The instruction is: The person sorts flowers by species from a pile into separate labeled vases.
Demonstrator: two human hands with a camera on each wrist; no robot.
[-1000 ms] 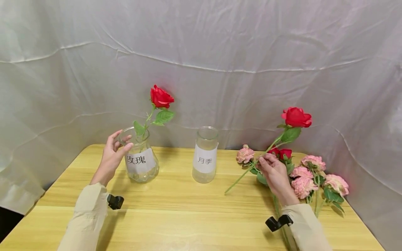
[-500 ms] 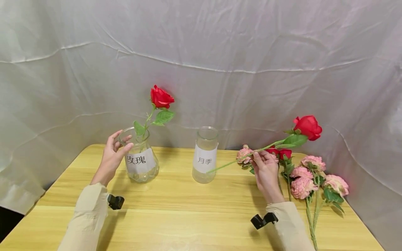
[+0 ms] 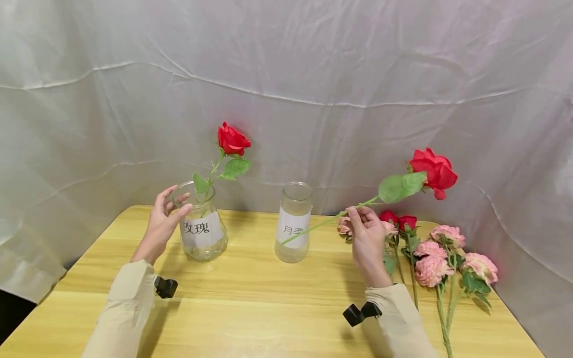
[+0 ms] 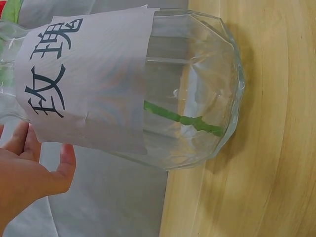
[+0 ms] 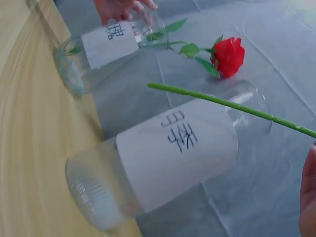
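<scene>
My left hand (image 3: 156, 226) holds the neck of a wide glass vase (image 3: 207, 251) at the left, thumb in front and fingers at its far side. A white label with dark characters wraps the vase. One red rose (image 3: 233, 139) leans in it, its stem end visible through the glass in the left wrist view. My right hand (image 3: 369, 243) pinches the green stem (image 5: 224, 102) of another red rose (image 3: 433, 171). This stem slants down leftward, its cut end overlapping the labelled narrow glass vase (image 3: 292, 254) in the head view. The bloom points up to the right.
Right of my right hand, several pink flowers (image 3: 432, 270) and red roses (image 3: 407, 222) lie on the wooden table (image 3: 250, 318), stems toward the front. Grey cloth (image 3: 286, 59) hangs behind the table. Black cameras sit on both wrists.
My right hand has carried the rose leftward, away from the flowers on the table, and its stem has tipped toward the narrow vase. My left hand has stayed at the wide vase.
</scene>
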